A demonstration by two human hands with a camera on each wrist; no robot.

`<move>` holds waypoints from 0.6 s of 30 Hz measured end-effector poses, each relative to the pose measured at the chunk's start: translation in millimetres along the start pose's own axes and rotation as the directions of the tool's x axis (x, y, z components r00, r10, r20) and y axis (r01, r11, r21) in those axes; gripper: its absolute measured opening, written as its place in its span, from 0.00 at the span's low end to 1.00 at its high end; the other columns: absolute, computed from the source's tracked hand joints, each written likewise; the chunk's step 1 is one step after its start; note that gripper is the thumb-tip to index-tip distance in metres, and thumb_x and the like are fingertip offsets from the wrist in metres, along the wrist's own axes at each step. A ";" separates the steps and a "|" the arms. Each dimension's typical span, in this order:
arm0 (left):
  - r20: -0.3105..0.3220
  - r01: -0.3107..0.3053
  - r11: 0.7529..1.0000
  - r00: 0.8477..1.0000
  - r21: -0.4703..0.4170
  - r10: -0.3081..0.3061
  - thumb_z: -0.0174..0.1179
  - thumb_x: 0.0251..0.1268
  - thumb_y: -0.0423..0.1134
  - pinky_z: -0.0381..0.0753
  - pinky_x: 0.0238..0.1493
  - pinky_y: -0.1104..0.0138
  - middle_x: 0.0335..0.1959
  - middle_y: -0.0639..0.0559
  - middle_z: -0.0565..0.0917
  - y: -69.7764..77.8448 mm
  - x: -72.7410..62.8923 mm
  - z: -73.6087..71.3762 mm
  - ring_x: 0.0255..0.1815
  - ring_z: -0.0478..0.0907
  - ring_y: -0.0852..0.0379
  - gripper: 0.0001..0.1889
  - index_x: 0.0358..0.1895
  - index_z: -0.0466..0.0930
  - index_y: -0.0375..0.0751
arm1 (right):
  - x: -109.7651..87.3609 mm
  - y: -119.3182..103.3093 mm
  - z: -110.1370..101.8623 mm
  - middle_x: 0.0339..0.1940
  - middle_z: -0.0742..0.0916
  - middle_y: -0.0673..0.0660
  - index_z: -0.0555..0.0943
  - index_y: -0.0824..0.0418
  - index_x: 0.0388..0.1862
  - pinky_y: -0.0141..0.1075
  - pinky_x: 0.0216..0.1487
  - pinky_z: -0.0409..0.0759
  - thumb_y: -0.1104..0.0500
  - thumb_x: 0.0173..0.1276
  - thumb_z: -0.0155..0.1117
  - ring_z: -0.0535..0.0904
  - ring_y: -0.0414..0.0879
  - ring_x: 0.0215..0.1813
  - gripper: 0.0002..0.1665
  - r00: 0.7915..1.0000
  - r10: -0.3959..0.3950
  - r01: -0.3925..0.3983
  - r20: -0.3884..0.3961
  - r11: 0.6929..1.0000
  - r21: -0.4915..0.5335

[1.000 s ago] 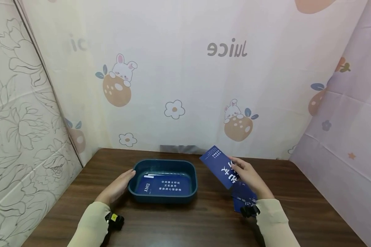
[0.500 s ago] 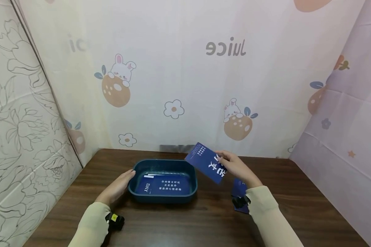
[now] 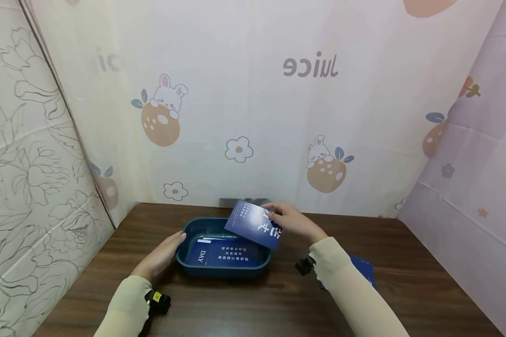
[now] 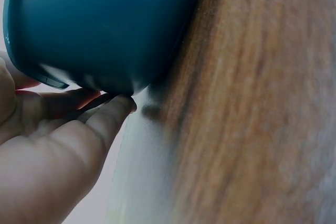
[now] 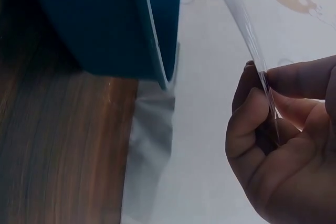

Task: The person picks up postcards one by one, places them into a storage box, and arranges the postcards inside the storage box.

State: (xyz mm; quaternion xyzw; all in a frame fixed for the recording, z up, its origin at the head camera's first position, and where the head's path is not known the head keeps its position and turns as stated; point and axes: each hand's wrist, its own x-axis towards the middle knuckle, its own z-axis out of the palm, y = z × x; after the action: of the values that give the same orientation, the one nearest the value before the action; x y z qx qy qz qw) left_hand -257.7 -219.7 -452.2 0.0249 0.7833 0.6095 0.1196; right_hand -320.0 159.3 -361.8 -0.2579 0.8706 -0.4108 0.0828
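A dark teal rectangular box with rounded corners stands on the table. Inside it lies a blue card with white print. My left hand touches the box's left end; in the left wrist view its fingers rest against the outer wall. My right hand pinches another blue card by its right end, between thumb and fingers. This card is tilted over the box's far right corner. Seen edge-on in the right wrist view, the held card looks thin and glossy.
More blue cards lie on the brown wooden table at the right, partly hidden by the right sleeve. A patterned curtain hangs behind the table, with further sheets at both sides.
My right hand has carried its blue card leftward, from above the cards on the right to over the box. The left hand stays at the box's left end.
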 end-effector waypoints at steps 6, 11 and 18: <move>0.003 0.001 1.000 1.000 0.001 -0.001 0.38 0.83 0.53 0.45 0.73 0.43 0.79 0.29 0.44 0.8 -0.6 -1.0 0.79 0.39 0.33 0.38 0.78 0.40 0.25 | 17.3 -13.2 12.6 0.57 0.81 0.54 0.78 0.54 0.66 0.44 0.51 0.81 0.58 0.80 0.50 0.79 0.48 0.50 0.19 0.998 0.009 -0.004 0.062 0.996 -0.089; 0.002 -0.002 1.000 1.000 0.000 0.002 0.39 0.83 0.54 0.45 0.74 0.44 0.80 0.29 0.43 0.6 -1.0 -2.5 0.80 0.39 0.34 0.39 0.78 0.39 0.26 | 30.2 -24.8 22.7 0.52 0.82 0.52 0.79 0.52 0.63 0.43 0.50 0.82 0.57 0.80 0.52 0.79 0.47 0.49 0.17 0.990 0.037 -0.019 0.134 0.991 -0.134; 0.009 -0.001 1.000 1.000 0.003 0.001 0.39 0.83 0.54 0.45 0.73 0.42 0.79 0.28 0.43 0.0 -1.1 0.6 0.79 0.39 0.33 0.39 0.78 0.39 0.25 | 45.6 -37.9 39.2 0.51 0.83 0.52 0.79 0.54 0.62 0.43 0.49 0.82 0.58 0.79 0.51 0.80 0.45 0.47 0.17 0.972 0.081 -0.033 0.219 0.976 -0.214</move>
State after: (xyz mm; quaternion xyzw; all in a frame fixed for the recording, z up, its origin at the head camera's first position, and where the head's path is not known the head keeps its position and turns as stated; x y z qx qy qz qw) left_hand -256.5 -219.4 -452.2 0.0282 0.7839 0.6080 0.1228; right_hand -330.5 89.4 -355.5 -0.2851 0.9008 -0.2824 0.1656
